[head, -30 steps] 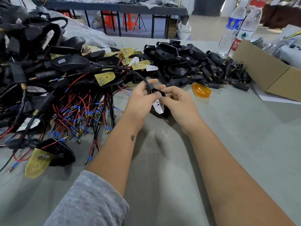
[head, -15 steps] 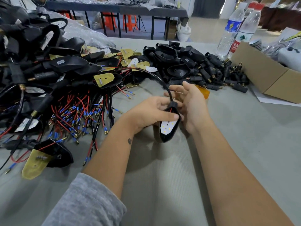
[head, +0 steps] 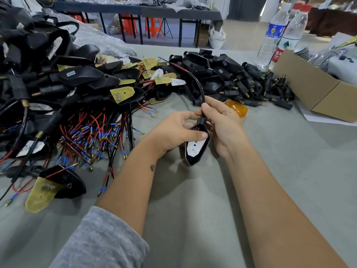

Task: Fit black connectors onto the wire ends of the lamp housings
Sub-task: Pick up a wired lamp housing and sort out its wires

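The lamp housing [head: 196, 149] is a black, pointed shell, open side up, with a white board inside that carries several small yellow dots. It is held above the middle of the counter [head: 289, 161], pointed tip toward the person. From its narrow neck a black cable [head: 199, 84] curves up and away toward the far edge, and thin red wire shows where it enters the shell.

The left hand [head: 173, 130] grips the housing, thumb pressed across its upper face. The right hand [head: 222, 120] holds the neck and cable, thumb on top and fingers curled behind.

Just beyond the right hand lies an orange lens [head: 236, 110]. Farther toward the far edge sits a heap of black connectors [head: 257, 88] with brass tips, mixed with bare housings. Along the left edge spreads a big pile of housings with yellow boards and red and black wires [head: 92, 136] ending in blue sleeves. A cardboard box [head: 318, 93] stands at the right edge, with two water bottles [head: 278, 35] behind it.
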Demonstrator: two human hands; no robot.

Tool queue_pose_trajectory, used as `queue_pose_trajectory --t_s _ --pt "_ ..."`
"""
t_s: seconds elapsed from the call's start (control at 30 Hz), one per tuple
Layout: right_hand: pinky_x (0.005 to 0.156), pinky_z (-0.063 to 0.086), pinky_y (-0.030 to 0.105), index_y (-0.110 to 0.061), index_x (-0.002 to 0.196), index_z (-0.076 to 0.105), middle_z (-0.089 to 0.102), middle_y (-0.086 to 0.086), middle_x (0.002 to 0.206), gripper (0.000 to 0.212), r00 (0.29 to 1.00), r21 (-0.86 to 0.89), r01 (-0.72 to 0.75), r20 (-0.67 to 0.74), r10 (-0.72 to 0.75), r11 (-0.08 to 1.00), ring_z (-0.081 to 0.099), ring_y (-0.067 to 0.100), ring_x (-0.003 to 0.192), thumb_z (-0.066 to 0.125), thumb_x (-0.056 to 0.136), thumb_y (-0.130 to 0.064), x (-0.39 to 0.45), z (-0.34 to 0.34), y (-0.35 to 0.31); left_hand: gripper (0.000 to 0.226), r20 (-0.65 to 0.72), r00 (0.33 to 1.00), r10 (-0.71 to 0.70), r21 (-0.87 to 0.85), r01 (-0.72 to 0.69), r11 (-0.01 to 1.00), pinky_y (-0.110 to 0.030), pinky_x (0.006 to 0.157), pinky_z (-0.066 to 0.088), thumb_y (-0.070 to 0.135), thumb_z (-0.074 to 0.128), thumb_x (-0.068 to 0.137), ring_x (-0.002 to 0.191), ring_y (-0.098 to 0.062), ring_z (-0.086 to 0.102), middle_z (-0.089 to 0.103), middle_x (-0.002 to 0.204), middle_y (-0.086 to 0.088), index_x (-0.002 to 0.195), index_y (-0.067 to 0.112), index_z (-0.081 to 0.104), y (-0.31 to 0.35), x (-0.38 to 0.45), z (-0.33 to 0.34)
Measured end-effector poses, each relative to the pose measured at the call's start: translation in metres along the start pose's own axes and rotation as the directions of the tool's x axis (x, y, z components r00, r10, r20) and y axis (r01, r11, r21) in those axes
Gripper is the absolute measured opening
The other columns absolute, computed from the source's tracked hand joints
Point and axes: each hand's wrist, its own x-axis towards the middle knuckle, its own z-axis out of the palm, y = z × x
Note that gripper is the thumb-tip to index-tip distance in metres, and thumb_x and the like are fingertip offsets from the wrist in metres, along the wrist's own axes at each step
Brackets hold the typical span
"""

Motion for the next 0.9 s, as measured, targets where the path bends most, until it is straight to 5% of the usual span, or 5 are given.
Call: queue_pose_trajectory --t_s 0.3,0.4,0.57,0.73,0.9 --pt "0.074 0.060 0.034 -0.007 0.105 0.066 0.071 -0.001 0.069 0.012 0.998 -0.016 0.002 0.056 -0.001 1.000 0.068 0.014 0.067 0.059 0.095 -0.007 -0.001 -0.002 -0.001 0.064 -0.092 0.996 0.005 0.097 0.004 0.995 -0.017 0.076 0.049 -0.001 0.077 0.077 0.079 -0.005 0.066 0.070 0.079 0.007 0.128 0.023 0.046 0.000 0.001 0.000" --pt "0.080 0.058 0.039 -0.007 0.101 0.068 0.071 0.002 0.071 0.011 0.996 -0.075 0.001 0.091 0.006 0.997 0.069 0.020 0.073 0.059 0.094 -0.006 -0.002 -0.002 0.001 0.082 -0.110 0.994 -0.002 0.113 0.014 0.993 -0.021 0.089 0.049 0.001 0.084 0.069 0.101 -0.014 0.060 0.063 0.097 -0.001 0.134 0.030 0.043 0.000 0.000 -0.005" --pt "0.085 0.054 0.045 -0.003 0.107 0.066 0.070 0.003 0.072 0.015 0.995 -0.164 0.015 0.096 0.001 0.986 0.067 0.026 0.080 0.059 0.094 -0.007 -0.004 0.001 0.003 0.080 -0.036 0.999 -0.038 0.146 0.042 0.988 -0.006 0.080 0.045 -0.002 0.076 0.077 0.110 -0.018 0.060 0.063 0.125 -0.020 0.142 0.025 0.038 0.001 -0.003 -0.009" --pt "0.074 0.054 0.035 -0.005 0.107 0.067 0.070 0.003 0.076 0.015 0.996 -0.157 0.003 0.085 0.011 0.988 0.065 0.018 0.074 0.060 0.094 -0.007 -0.004 0.001 0.003 0.060 -0.114 0.989 -0.098 0.001 0.099 0.995 -0.038 0.092 0.055 0.041 0.066 0.080 0.112 -0.018 0.064 0.066 0.120 -0.006 0.136 0.028 0.049 0.007 0.001 -0.006" --pt "0.056 0.050 0.021 -0.010 0.090 0.063 0.068 0.004 0.065 0.009 0.986 -0.241 -0.008 0.158 0.048 0.970 0.062 0.010 0.058 0.060 0.091 -0.002 -0.009 0.003 -0.001 0.030 -0.430 0.902 -0.033 -0.272 -0.094 0.958 -0.043 0.096 0.053 0.031 0.043 0.103 0.114 -0.025 0.062 0.064 0.119 -0.010 0.129 0.018 0.049 0.004 0.012 -0.013"
